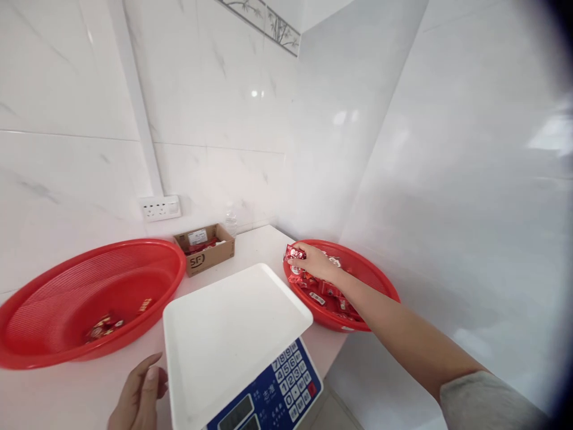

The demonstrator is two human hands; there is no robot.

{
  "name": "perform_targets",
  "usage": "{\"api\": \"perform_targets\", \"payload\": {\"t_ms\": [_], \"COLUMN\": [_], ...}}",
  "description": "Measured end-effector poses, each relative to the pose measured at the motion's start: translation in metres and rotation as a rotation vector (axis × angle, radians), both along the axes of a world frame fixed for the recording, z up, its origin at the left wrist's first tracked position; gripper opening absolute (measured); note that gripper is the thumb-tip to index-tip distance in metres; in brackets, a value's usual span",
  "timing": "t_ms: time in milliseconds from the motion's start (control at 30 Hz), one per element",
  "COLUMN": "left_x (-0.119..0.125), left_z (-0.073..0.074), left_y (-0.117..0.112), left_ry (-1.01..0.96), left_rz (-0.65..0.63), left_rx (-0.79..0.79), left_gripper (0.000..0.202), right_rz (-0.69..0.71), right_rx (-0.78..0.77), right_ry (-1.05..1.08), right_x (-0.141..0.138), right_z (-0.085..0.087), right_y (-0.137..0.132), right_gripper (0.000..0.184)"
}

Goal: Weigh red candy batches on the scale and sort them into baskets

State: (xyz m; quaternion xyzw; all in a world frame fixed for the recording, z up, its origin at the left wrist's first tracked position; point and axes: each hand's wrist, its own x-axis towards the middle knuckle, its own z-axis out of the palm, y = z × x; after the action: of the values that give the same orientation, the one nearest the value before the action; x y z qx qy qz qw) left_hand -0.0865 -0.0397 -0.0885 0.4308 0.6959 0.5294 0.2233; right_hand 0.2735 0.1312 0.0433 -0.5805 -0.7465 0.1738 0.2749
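My right hand (317, 260) reaches over the right red plastic basket (380, 280), its fingers closed on a red candy packet (295, 253) at the basket's left rim. Several more red wrapped packets (330, 289) lie in that basket below the hand. At the lower left, my left hand (139, 394) is beside the left edge of the scale's white tray (233, 328); its fingers are loosely curled and apart, with nothing seen in them. The tray is bare, and the scale's blue keypad panel (273, 388) faces me.
A larger red basket (174, 263) stands on the left with a few wrapped packets (104, 327) inside. Behind the scale are a cardboard box (210, 260) holding red items and a clear plastic bottle (231, 220). Tiled walls (215, 107) bound the white table (255, 241).
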Motion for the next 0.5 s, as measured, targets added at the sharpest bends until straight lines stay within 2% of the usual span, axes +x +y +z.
{"api": "perform_targets", "payload": {"t_ms": [133,233,333,500], "left_x": [0.01,0.016,0.017,0.014], "left_z": [0.018,0.024,0.024,0.02], "left_y": [-0.007,-0.01,-0.012,-0.012], "left_ry": [-0.008,-0.036,-0.054,-0.042], "left_rz": [-0.008,-0.009,-0.017,-0.06], "left_rx": [0.034,0.076,0.103,0.115], "left_gripper": [0.052,0.047,0.044,0.041], "right_rz": [0.187,0.288,0.339,0.329], "right_rx": [-0.132,-0.229,-0.254,-0.195], "right_ry": [0.114,0.162,0.168,0.133], "right_x": [-0.058,-0.09,-0.107,-0.113], "right_z": [-0.001,-0.004,-0.009,-0.016], "right_y": [-0.013,-0.025,-0.031,-0.034], "right_gripper": [0.023,0.024,0.029,0.031]}}
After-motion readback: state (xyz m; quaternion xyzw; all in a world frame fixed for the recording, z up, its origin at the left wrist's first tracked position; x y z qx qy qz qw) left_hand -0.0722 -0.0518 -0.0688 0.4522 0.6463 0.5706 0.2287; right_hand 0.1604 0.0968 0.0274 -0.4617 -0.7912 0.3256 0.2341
